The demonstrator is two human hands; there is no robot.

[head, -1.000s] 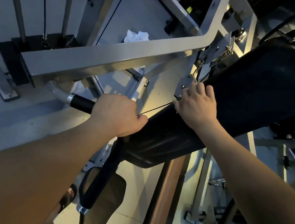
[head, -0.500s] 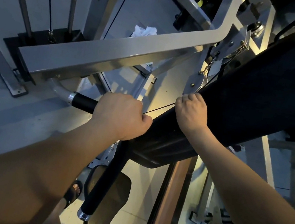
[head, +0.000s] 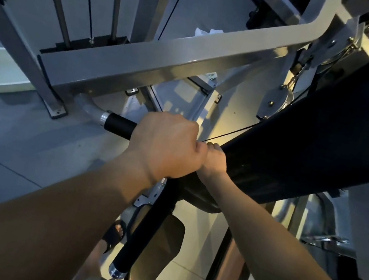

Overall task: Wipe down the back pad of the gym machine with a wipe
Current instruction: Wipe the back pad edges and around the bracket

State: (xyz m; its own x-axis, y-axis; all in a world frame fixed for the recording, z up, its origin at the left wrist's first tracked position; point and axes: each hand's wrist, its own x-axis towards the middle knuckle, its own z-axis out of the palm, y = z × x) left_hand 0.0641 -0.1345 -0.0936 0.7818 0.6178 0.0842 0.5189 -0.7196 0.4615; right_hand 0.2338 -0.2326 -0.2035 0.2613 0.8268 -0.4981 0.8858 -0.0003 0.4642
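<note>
Right hand (head: 214, 163) slid down back pad (head: 312, 147), apparently touching left hand (head: 165, 146) gripping handle (head: 119, 126).

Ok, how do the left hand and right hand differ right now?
The left hand is fisted round the black handle; the right hand sits at the back pad edge. The left hand shows fully; the right hand is half hidden behind it, its grasp unclear. Both are bare, with no wipe visible in either.
</note>
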